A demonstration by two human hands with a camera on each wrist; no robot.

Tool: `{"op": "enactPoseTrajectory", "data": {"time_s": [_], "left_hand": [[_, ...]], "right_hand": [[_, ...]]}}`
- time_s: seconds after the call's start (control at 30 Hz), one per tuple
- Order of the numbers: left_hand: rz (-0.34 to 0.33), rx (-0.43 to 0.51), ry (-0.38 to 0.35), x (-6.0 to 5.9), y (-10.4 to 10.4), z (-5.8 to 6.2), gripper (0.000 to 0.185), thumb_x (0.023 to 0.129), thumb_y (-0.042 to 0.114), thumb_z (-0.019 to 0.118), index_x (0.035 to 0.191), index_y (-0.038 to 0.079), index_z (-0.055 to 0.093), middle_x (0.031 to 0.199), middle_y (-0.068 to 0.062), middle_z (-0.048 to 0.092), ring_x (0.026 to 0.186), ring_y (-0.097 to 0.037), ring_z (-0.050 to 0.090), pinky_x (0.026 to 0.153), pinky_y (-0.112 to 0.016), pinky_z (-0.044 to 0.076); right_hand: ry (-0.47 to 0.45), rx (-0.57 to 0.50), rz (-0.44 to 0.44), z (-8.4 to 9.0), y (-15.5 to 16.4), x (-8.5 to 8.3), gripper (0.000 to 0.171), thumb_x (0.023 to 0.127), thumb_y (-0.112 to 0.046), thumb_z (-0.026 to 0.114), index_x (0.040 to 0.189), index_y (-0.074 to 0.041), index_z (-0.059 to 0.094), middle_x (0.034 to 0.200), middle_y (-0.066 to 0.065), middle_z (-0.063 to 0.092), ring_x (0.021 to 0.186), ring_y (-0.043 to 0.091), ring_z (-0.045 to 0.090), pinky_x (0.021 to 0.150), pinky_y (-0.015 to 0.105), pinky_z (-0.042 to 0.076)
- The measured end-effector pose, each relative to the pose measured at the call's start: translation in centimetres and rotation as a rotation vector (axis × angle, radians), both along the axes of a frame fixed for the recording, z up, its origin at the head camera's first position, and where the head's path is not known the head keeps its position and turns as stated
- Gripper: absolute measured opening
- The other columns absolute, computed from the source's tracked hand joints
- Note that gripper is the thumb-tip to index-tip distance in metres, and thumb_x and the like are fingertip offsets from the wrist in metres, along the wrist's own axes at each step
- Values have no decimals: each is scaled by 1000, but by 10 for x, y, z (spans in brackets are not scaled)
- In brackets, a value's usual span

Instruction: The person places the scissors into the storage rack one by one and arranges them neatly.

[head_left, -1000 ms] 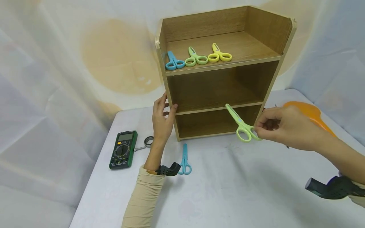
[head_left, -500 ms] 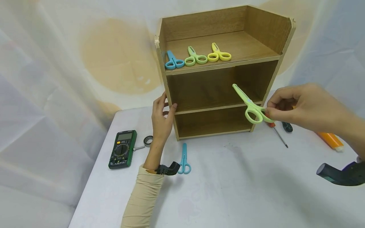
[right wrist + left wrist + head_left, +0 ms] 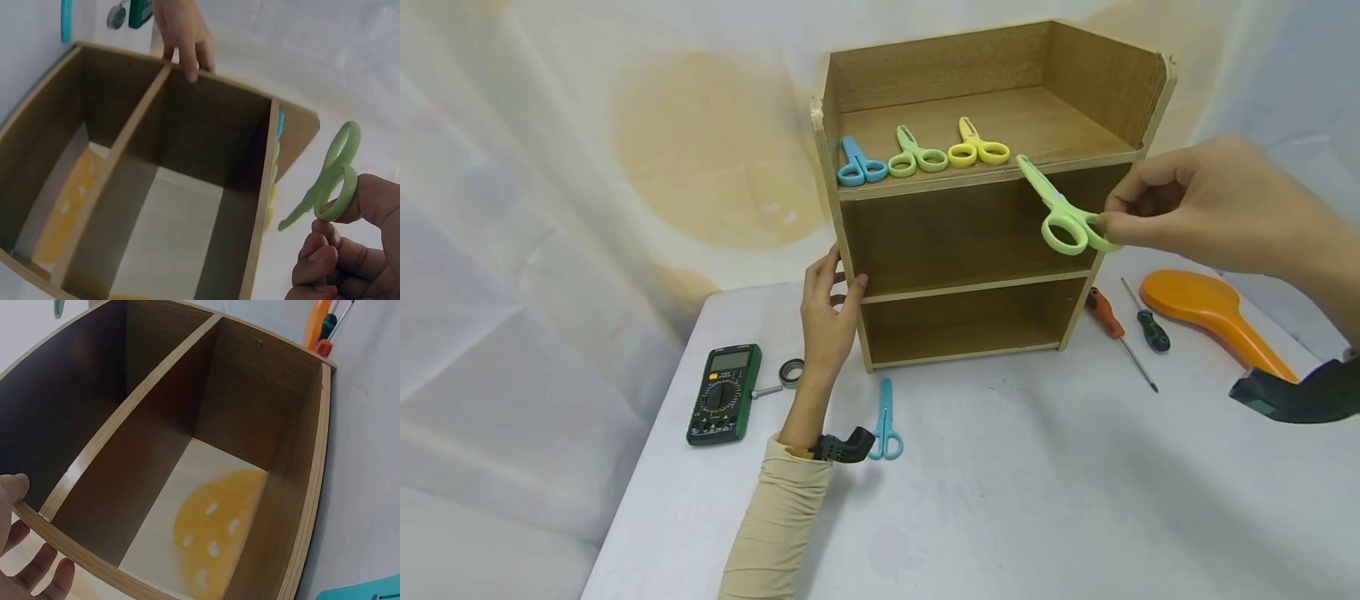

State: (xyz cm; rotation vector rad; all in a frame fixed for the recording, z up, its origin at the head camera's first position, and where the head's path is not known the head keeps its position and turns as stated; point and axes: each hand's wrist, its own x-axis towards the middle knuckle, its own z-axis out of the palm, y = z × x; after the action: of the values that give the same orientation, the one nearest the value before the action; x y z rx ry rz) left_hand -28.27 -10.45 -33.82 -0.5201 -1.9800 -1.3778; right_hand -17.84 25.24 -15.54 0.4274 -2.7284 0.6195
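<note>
My right hand [image 3: 1232,208] pinches light green scissors [image 3: 1051,194] by one finger loop, blades pointing up and left. In the head view they overlap the front right of a wooden shelf unit [image 3: 1105,100], near the height of its top board. On that board lie blue scissors [image 3: 852,152], green scissors [image 3: 907,143] and yellow scissors [image 3: 969,137] in a row, loops to the front. My left hand [image 3: 829,312] grips the unit's left side panel, thumb at the front edge and fingers outside, as the left wrist view also shows. The two lower compartments hold nothing visible.
On the white table, blue scissors [image 3: 886,408] lie before the unit. A multimeter [image 3: 724,396], a bolt [image 3: 767,390] and a dark ring [image 3: 784,372] lie left. At right lie a red-handled screwdriver [image 3: 1105,315], a green-handled screwdriver [image 3: 1152,331] and an orange paddle-shaped object [image 3: 1195,300].
My right hand has lifted the light green scissors from in front of the lowest compartment up towards the top board, uncovering the screwdrivers and orange object. My left hand stays on the side panel.
</note>
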Motion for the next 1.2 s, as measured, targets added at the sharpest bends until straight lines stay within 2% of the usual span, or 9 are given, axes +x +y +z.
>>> {"op": "enactPoseTrajectory", "data": {"time_s": [0.17, 0.27, 0.6, 0.87, 1.03, 1.2], "left_hand": [[-5, 5, -1, 0, 2, 0, 58, 102, 28, 61, 154, 18, 40, 139, -6, 47, 116, -18, 56, 83, -35, 53], [-5, 9, 4, 0, 2, 1, 57, 101, 28, 61, 154, 19, 41, 138, -6, 47, 116, -18, 57, 82, -37, 53], [-20, 16, 8, 0, 10, -3, 58, 101, 29, 61, 154, 20, 41, 138, -7, 47, 115, -19, 57, 82, -43, 53], [-27, 8, 7, 4, 12, 2, 58, 101, 30, 62, 155, 20, 40, 138, -7, 46, 116, -18, 56, 82, -37, 53], [-22, 25, 28, 4, 9, 5, 58, 101, 26, 63, 154, 17, 42, 138, -8, 47, 115, -20, 57, 81, -38, 52], [-14, 18, 21, 4, 9, 2, 58, 101, 28, 62, 154, 18, 41, 138, -8, 47, 115, -19, 57, 81, -36, 53]], "right_hand": [[70, 58, 0, 15, 2, -20, 16, 91, -19, 73, 91, -3, 73, 75, 6, 66, 60, 19, 49, 47, 24, 38], [103, 96, -8, 22, 2, -33, 21, 92, -22, 72, 91, -1, 73, 75, 7, 65, 62, 19, 49, 48, 23, 38], [76, 215, -39, 40, -3, -72, 29, 91, -27, 69, 89, 2, 75, 66, 6, 61, 70, 24, 48, 49, 29, 35], [-1, 295, -55, 48, -2, -87, 33, 95, -23, 66, 95, 9, 73, 66, 9, 63, 69, 29, 54, 48, 30, 42], [3, 374, -58, 56, -11, -96, 31, 95, -20, 64, 85, 9, 71, 62, 9, 59, 68, 30, 53, 54, 36, 43], [-13, 401, -71, 59, -15, -101, 30, 95, -20, 62, 79, 5, 68, 62, 10, 56, 67, 29, 51, 52, 35, 43]]}}
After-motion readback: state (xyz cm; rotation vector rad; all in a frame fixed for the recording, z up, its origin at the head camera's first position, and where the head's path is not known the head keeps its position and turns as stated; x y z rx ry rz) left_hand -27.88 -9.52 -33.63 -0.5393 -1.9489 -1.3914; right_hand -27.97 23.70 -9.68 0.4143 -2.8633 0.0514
